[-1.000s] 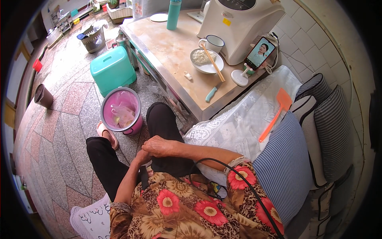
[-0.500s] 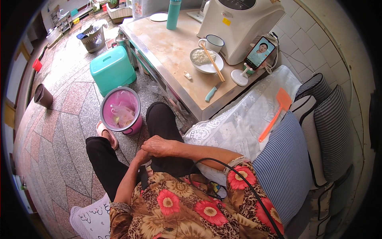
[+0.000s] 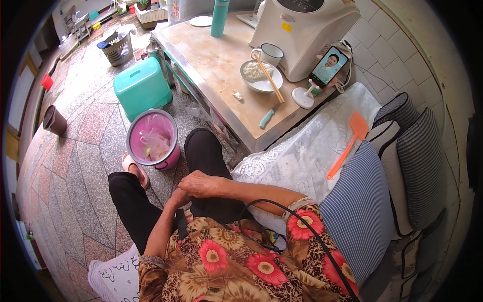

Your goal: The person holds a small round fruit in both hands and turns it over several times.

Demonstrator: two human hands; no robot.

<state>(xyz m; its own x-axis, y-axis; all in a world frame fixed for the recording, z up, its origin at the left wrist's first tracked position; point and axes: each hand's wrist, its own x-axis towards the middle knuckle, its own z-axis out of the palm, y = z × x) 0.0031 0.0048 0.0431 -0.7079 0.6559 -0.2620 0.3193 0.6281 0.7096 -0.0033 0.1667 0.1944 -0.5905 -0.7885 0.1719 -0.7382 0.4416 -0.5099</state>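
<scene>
The 2 hands meet above the lap, the right hand (image 3: 199, 184) folded over the left hand (image 3: 179, 198). The right fingers are curled in and together; the left fingers are mostly covered, so I cannot tell how they stand or whether anything sits between the palms. As for progress, handling appears to be paused: what looks like rice (image 3: 253, 73) is already in the white bowl (image 3: 263, 88), 2 chopsticks (image 3: 274, 88) lie across its rim, and the teal-handled knife (image 3: 267, 119) is set down on the bench (image 3: 216, 75). How much is left to do cannot be told from this view. Nearest the fingers, though apart from them, is the pink bin (image 3: 165, 124) on the floor, ahead and to the left, with a plastic bag (image 3: 155, 144) inside; the bowl is farther off, ahead and to the right.
</scene>
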